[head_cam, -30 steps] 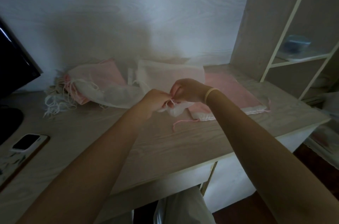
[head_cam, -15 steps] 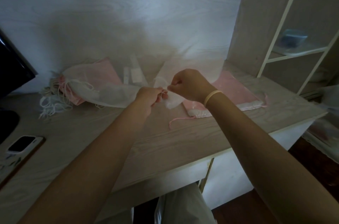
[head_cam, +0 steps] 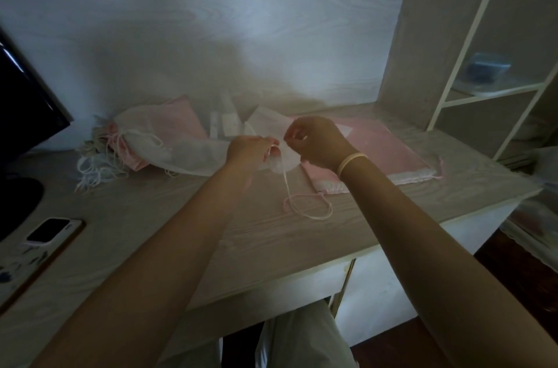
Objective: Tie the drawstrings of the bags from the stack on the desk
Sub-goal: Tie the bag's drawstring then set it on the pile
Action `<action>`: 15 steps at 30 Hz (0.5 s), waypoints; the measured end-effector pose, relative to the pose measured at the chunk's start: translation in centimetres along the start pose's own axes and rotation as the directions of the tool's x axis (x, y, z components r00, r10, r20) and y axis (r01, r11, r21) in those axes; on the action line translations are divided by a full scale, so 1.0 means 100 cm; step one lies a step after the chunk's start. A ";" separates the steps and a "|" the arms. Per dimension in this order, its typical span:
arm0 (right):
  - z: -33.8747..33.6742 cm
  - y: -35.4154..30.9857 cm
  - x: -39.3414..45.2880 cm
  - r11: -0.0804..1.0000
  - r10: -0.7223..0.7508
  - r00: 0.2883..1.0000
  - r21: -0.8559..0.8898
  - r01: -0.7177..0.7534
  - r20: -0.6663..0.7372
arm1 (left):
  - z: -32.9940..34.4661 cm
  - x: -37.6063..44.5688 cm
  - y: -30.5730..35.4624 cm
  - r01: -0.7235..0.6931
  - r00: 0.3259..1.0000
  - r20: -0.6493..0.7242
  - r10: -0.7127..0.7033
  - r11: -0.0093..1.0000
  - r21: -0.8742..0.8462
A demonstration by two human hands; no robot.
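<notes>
A sheer white drawstring bag (head_cam: 265,126) hangs between my hands above the desk (head_cam: 187,216). My left hand (head_cam: 247,150) pinches its gathered mouth. My right hand (head_cam: 314,141), with a yellow band on the wrist, pinches the white drawstring (head_cam: 305,210), whose loop drops onto the desk. A flat stack of pink bags (head_cam: 383,150) lies to the right, behind my right hand. A heap of tied white and pink bags (head_cam: 151,138) lies at the left, its cords trailing toward the monitor.
A black monitor (head_cam: 24,102) with its round base stands at the far left. A phone (head_cam: 51,230) lies on a book near the front left edge. White shelving (head_cam: 471,44) with a blue container rises at the right.
My hands have drawn slightly apart and the white drawstring loop has dropped onto the desk. The bag has swung up and left, uncovering more of the pink stack.
</notes>
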State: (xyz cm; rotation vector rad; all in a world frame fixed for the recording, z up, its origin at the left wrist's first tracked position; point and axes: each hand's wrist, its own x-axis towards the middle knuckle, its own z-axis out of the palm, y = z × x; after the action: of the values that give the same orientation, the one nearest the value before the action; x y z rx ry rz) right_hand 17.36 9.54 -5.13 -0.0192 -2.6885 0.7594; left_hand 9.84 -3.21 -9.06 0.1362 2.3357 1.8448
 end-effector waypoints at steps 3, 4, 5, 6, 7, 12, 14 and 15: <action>0.018 0.007 0.002 0.997 0.002 1.000 -0.077 0.000 0.029 | -0.002 -0.009 0.000 -0.034 0.999 0.015 0.034 0.999 -0.020; 0.024 0.009 0.002 0.995 0.017 0.999 -0.095 -0.014 0.036 | -0.003 -0.012 -0.001 -0.043 0.999 0.013 0.043 0.999 -0.020; 0.029 0.012 0.002 0.994 0.028 0.999 -0.104 -0.026 0.022 | -0.003 -0.014 -0.003 -0.046 0.999 0.017 0.046 0.999 -0.018; 0.033 0.013 0.002 0.994 0.034 0.999 -0.102 -0.034 0.000 | -0.004 -0.016 -0.004 -0.051 0.998 0.022 0.052 0.998 -0.019; 0.035 0.013 0.001 0.995 0.037 0.999 -0.088 -0.038 -0.016 | -0.005 -0.019 -0.005 -0.054 0.998 0.026 0.055 0.998 -0.022; 0.033 0.010 -0.006 0.999 0.025 0.999 -0.046 -0.026 -0.021 | -0.008 -0.021 -0.012 0.046 0.997 0.057 -0.043 0.997 -0.055; 0.031 0.010 -0.007 0.999 0.008 1.000 -0.042 -0.008 0.002 | -0.009 -0.018 -0.015 0.089 0.992 0.094 -0.078 0.989 -0.119; 0.031 0.011 -0.007 0.999 0.001 1.000 -0.046 0.000 0.022 | -0.009 -0.018 -0.016 0.099 0.990 0.116 -0.083 0.985 -0.142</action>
State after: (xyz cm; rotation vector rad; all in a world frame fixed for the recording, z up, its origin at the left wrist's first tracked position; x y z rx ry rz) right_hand 16.91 8.85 -8.39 -0.0225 -2.7260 0.7021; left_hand 11.45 -4.76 -10.24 0.1074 2.0892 1.9062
